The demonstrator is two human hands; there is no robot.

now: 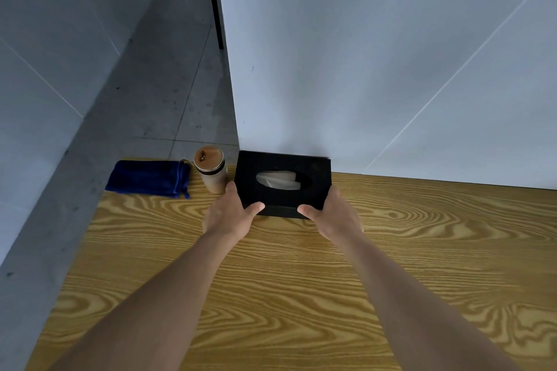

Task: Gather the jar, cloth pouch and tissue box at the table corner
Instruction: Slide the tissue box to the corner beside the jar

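Note:
A black tissue box (313, 173) with a white tissue showing in its slot sits at the far edge of the wooden table (271, 295), against the white wall. My left hand (230, 214) grips its near left corner and my right hand (333, 215) grips its near right corner, thumbs on top. Just left of the box stands a jar (211, 173) with a brown wooden lid, close to my left fingers. A dark blue cloth pouch (149, 178) lies flat at the table's far left corner, beside the jar.
The table's left edge runs diagonally, with grey floor tiles (168, 93) below it. A white wall (376, 54) stands directly behind the table. A black table leg or frame (214, 0) shows at the top.

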